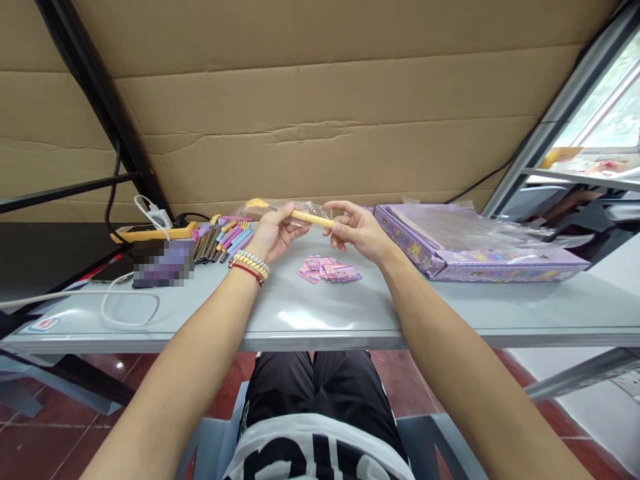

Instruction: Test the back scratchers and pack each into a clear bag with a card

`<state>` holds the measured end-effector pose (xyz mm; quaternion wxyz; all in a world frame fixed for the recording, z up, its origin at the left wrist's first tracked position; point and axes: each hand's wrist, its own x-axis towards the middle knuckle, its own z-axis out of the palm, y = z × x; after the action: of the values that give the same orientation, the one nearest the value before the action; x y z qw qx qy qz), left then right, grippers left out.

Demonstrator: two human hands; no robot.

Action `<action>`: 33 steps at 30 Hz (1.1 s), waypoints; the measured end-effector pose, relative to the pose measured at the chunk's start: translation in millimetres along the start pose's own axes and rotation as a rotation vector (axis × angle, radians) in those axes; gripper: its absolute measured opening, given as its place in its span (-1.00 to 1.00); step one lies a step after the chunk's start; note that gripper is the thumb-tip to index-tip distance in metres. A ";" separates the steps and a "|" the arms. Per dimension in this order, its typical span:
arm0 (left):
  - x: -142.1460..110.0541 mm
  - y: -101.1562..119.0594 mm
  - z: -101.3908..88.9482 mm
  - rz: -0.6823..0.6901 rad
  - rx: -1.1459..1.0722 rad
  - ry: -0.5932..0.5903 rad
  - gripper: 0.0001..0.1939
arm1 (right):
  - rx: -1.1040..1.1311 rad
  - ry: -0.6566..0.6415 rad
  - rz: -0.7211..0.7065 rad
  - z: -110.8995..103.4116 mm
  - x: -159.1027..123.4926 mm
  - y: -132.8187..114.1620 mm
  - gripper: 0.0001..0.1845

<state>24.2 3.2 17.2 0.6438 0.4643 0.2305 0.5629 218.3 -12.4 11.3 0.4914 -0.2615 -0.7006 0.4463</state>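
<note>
A slim yellow pen (310, 218) with a moulded yellow topper spans my two hands above the desk. My left hand (274, 235) is closed on it near the topper end, thumb on top. At the other end, the thumb and fingers of my right hand (363, 233) pinch the pen's tip. Below the hands, several small pink-and-purple cards (330, 270) lie in an overlapping fan. Crinkled clear plastic wrap (300, 207) shows behind the pen, partly covered by my fingers. To the left of my left hand lies a row of colourful pens (230, 239) with shaped toppers.
On the right sits a purple patterned box (505, 267) with clear plastic sheets over it. A white charger (159, 217), a yellow-edged item (150, 233) and a white cable (131, 323) occupy the left. Cardboard (320, 100) walls the back; the desk's front edge (325, 341) runs before my lap.
</note>
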 end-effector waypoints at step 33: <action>3.6 -13.8 3.2 0.019 0.269 0.096 -0.64 | -0.710 0.109 -0.069 16.5 1.3 13.5 -0.46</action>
<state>34.8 6.4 7.7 0.5587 0.5212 0.3298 0.5545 201.7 -11.2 -2.0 0.4213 -0.4153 -0.7933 0.1436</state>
